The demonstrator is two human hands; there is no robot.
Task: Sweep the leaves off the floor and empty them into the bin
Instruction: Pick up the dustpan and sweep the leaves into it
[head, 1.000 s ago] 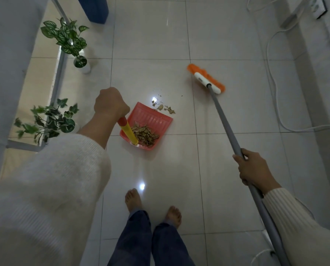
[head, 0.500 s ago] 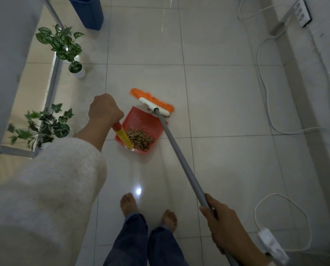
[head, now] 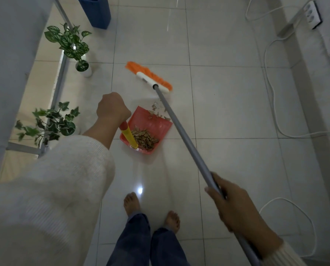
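Hands (head: 113, 107) steady, broom (head: 149, 77) now farther out

Dim, bluish indoor light, glare spot on glossy floor tiles (head: 139, 189) (wide-angle bending at edges), soft overall.

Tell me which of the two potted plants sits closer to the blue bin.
The farther plant, with striped leaves in a white pot. It stands just short of the blue bin; the ivy-like plant sits nearer the left hand.
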